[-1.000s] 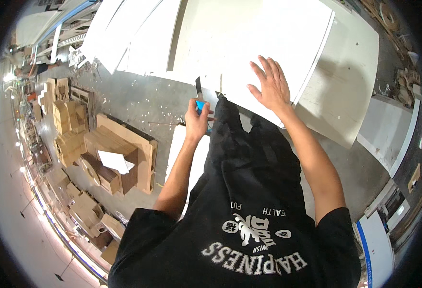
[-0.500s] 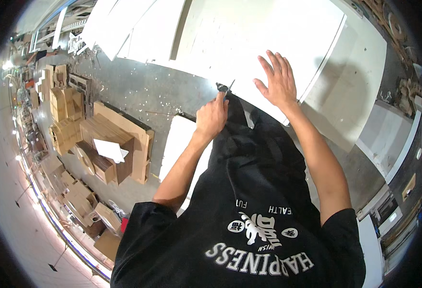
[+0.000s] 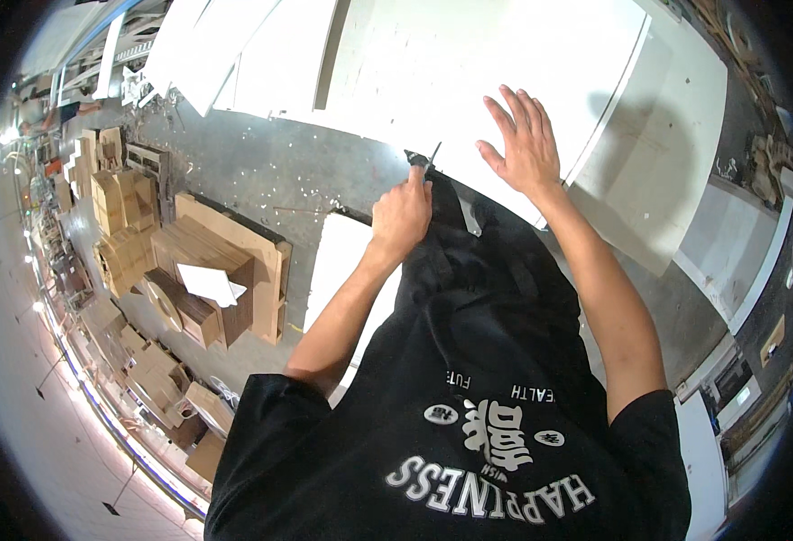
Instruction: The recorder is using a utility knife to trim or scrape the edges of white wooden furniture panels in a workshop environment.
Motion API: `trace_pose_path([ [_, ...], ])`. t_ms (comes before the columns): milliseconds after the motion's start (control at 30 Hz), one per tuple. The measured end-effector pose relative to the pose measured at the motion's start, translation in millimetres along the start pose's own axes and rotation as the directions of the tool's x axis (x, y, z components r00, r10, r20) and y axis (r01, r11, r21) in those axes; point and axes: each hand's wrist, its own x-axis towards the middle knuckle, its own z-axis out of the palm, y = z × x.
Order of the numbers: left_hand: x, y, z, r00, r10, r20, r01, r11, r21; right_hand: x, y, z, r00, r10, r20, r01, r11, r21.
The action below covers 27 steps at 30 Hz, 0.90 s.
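Note:
My left hand is closed round a slim knife-like tool with a thin dark blade, held at the near edge of a large white panel. A small black piece shows beside the blade at the fingertips; whether it belongs to the tool I cannot tell. Most of the handle is hidden by the fingers. Over the right part of that panel, my right hand is stretched out, palm down and fingers spread, with nothing in it. Whether the palm presses on the surface is hard to see.
A second pale panel lies to the right, partly under the first. Several wooden pieces and cartons stand on the left, one bearing a white sheet. White scraps dot the grey floor. Another white board is by my left forearm.
The view has shifted slightly. Both hands keep nearly the same pose; my right hand sits slightly farther up the white panel, and the left still grips the tool at its edge.

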Motion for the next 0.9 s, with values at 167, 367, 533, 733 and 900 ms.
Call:
trace_pose_path([
  [167, 6.3, -8.6, 6.3, 0.999, 0.036, 0.019, -0.036, 0.999, 0.006, -0.3, 1.8, 1.7, 1.0, 0.009, 0.014, -0.009, 1.0, -0.01],
  [367, 6.8, -15.0, 16.9, 0.999, 0.029, -0.016, -0.029, 0.999, -0.03, -0.4, -3.0, -1.4, 0.998, 0.026, 0.05, -0.025, 0.999, -0.024],
  [533, 11.3, -14.0, 23.3, 1.0, 0.003, -0.016, -0.004, 1.0, -0.02, -2.4, -3.4, -0.5, 0.999, 0.022, 0.042, -0.021, 1.0, -0.018],
  [733, -4.1, -9.8, 21.2, 1.0, -0.014, -0.021, 0.015, 1.0, 0.025, -3.6, -1.2, 2.7, 0.999, 0.031, 0.038, -0.029, 0.998, -0.059],
  [900, 13.8, -20.1, 47.5, 0.997, -0.03, -0.065, 0.031, 1.0, 0.004, 4.6, 0.0, -4.5, 1.0, 0.004, 0.007, -0.004, 0.998, -0.055],
])
